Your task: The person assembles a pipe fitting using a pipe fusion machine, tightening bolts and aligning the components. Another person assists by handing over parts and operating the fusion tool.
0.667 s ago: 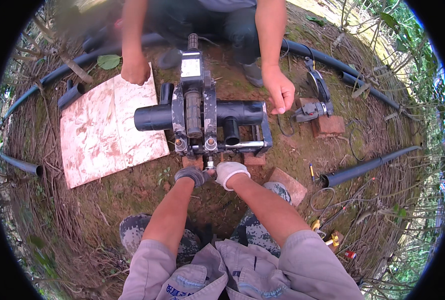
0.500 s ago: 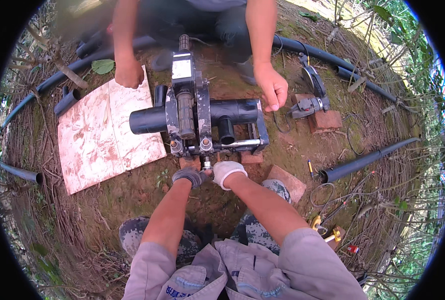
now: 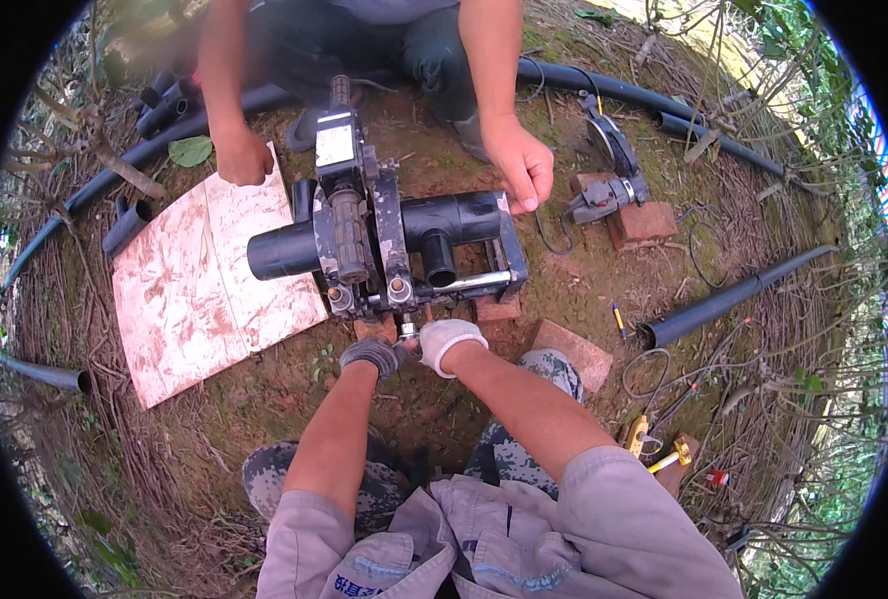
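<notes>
In the head view, our left grip (image 3: 374,355) and right grip (image 3: 448,345) are by the metal fitting (image 3: 408,327), nearside of the clamp (image 3: 391,228); whether closed, we cannot tell. We're likely working that fitting; the next move calls for steadiness.

Forward of the left hand (image 3: 374,355) and right hand (image 3: 448,345), passage is blocked by the pipe-fusion clamp (image 3: 391,235), whose far right corner is crowded by a co-worker's hand (image 3: 520,168). Bare ground (image 3: 586,288) is offered between the clamp's right edge and the loose black pipe (image 3: 711,311), narrowed by a brick (image 3: 576,355).
</notes>
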A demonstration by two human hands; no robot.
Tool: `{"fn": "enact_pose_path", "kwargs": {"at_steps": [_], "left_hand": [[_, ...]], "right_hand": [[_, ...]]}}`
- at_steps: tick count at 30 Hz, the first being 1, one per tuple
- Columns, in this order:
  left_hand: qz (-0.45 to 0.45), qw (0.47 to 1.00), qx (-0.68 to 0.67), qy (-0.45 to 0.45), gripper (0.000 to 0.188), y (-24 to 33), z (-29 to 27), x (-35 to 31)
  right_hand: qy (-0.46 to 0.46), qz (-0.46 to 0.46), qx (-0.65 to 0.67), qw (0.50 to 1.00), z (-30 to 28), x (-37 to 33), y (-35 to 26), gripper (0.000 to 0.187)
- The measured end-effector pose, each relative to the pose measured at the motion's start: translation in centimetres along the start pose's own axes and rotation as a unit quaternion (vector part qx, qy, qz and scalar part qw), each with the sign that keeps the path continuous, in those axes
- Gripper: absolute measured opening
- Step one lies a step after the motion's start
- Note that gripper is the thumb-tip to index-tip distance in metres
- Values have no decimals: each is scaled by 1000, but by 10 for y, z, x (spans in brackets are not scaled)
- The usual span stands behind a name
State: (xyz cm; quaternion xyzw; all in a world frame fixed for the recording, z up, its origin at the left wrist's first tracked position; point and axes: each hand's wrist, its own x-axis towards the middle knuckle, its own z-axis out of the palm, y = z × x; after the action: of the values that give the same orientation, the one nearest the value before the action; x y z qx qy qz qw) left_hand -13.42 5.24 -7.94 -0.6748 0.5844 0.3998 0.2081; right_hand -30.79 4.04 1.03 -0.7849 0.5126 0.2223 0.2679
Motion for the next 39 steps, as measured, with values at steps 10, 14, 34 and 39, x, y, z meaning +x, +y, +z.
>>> {"fn": "enact_pose_path", "kwargs": {"at_steps": [10,14,34,39], "left_hand": [[0,1000,-6,11,100,6,-4,-9],[-7,1000,-13,11,99,8,-8,-14],[6,1000,-15,24,103,11,-10,-25],[3,1000,-14,23,99,12,-9,-23]], "right_hand": [[12,13,12,1000,8,6,5,36],[11,11,14,1000,8,7,5,36],[8,5,0,1000,5,4,4,39],[11,6,1,1000,9,7,7,38]]}}
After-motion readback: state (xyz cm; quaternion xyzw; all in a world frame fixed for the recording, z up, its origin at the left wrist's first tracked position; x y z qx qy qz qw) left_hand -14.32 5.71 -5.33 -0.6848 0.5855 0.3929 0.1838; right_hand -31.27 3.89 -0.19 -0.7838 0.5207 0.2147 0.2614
